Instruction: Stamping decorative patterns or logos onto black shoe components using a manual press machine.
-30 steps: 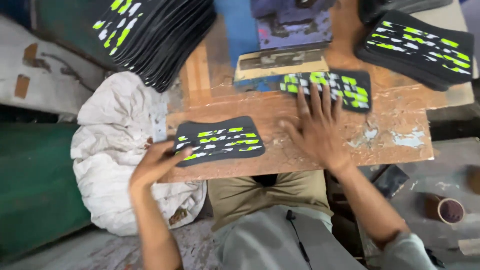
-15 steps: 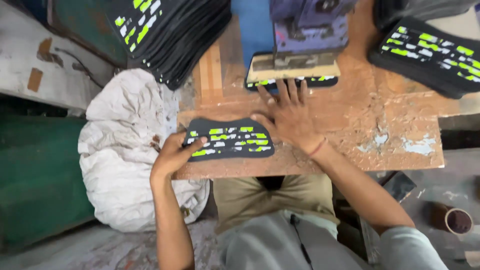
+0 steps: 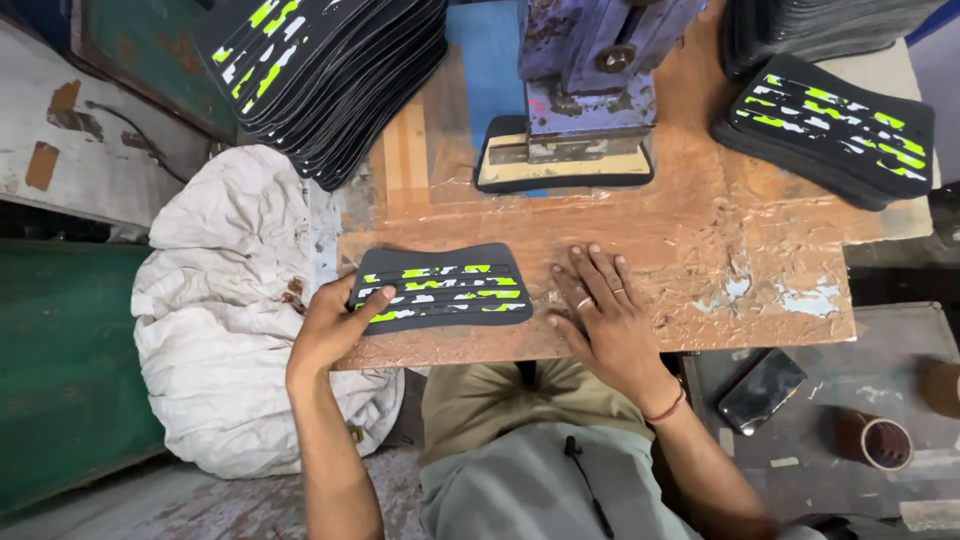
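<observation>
Left hand (image 3: 335, 325) pinches the near-left edge of the black patterned panel (image 3: 440, 287), right hand (image 3: 600, 315) flat, empty on the desk (image 3: 700, 230); best kept level, lifted cleanly.

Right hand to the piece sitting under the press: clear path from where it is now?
Probably yes. The right hand lies flat on the worn table, holding nothing, and only bare tabletop lies between it and the piece under the press. The left hand holds another dark patterned piece off to the side.
</observation>
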